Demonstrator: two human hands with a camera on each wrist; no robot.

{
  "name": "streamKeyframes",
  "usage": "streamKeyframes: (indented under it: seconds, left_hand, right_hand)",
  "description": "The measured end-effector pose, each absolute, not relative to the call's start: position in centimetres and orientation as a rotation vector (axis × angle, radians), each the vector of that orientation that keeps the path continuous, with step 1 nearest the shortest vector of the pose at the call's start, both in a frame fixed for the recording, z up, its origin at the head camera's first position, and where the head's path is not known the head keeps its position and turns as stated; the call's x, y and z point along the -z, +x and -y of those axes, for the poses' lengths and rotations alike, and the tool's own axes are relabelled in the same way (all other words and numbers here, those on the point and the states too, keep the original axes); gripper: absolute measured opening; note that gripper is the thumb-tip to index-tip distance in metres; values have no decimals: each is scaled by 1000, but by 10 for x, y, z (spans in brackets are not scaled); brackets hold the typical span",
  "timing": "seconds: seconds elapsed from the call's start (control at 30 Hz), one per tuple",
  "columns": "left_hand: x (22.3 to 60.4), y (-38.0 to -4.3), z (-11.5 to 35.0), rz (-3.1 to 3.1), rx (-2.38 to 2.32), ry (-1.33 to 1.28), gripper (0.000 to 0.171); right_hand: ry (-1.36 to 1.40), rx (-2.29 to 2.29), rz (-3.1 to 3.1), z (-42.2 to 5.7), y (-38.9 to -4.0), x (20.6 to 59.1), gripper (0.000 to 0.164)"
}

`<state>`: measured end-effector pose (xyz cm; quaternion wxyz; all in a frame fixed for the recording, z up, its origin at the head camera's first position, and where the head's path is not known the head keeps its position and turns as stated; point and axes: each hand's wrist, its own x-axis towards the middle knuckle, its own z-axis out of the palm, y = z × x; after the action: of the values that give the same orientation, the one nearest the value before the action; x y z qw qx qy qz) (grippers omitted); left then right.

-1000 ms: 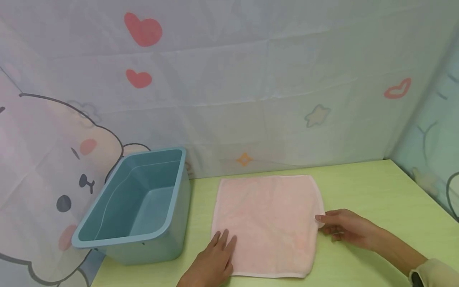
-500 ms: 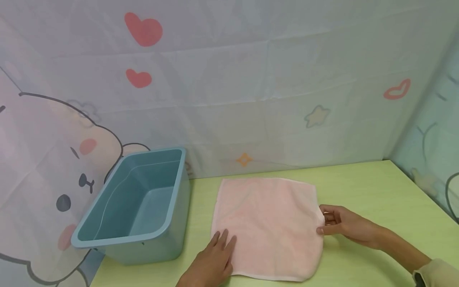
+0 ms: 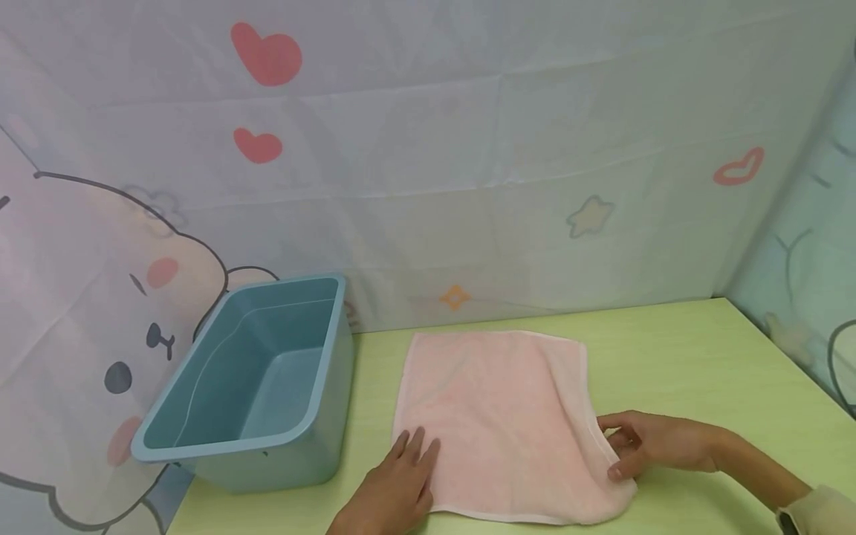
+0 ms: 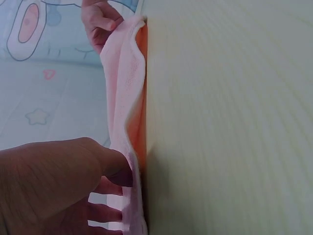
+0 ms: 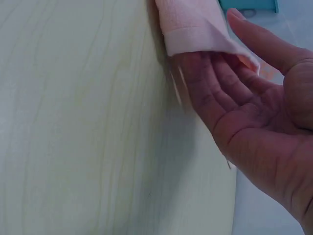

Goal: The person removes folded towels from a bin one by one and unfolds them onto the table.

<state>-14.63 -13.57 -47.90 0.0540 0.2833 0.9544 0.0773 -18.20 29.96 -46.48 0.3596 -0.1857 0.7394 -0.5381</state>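
A pink towel (image 3: 495, 423) with a pale hem lies spread on the pale green table, its right side raised and rippled. My left hand (image 3: 394, 483) rests on its near left part with the fingers stretched out. At the right edge is my right hand (image 3: 658, 444), its fingers reaching beneath the cloth. In the right wrist view the thumb stands apart from those fingers, and the fingertips are hidden under the hem. From the left wrist view, the towel's near edge (image 4: 128, 98) rises off the table in a wave.
A teal plastic tub (image 3: 317, 401) with nothing visible inside stands left of the towel. Behind the table (image 3: 709, 357) hangs a printed cloth backdrop (image 3: 428, 163) with hearts and a cartoon animal. A dark cable (image 3: 832, 364) shows at the far right.
My right hand has moved toward the table's near side, and the towel's near right corner has spread outward to the right. The left hand has stayed in place.
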Motion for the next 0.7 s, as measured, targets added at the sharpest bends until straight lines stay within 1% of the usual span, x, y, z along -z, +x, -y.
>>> streamKeyframes:
  seconds: [0.07,0.17,0.2,0.27,0.33,0.43,0.63,0.7]
  left_hand:
    - [479,-146,135,-2900,-237,861,57]
    - [478,-147,135,-2898,-240,867,56]
    - [478,-146,135,-2895,-241,867,56]
    - [477,-147,135,-2889,-243,862,56]
    - [477,-147,136,-2883,-247,857,56]
    - [478,-147,136,-2878,-252,853,56]
    - [478,-146,134,-2900,-239,869,56]
    - [478,-145,134,-2910,-223,876,56]
  right_hand:
    - [-529,1377,-1875,-301,-181,468,53]
    - [-654,1366,-1824,-302,-181,470,32]
    - [-686,1359,-1825,-303,-181,470,28]
    - [-727,1354,-1829,-303,-181,469,25]
    - [-733,1345,-1854,-304,-180,466,25]
    - [-699,1339,-1905,-308,-177,463,31]
    - [-477,1500,-1821,-319,-168,464,64]
    - [-433,1548,-1757,-322,-166,465,69]
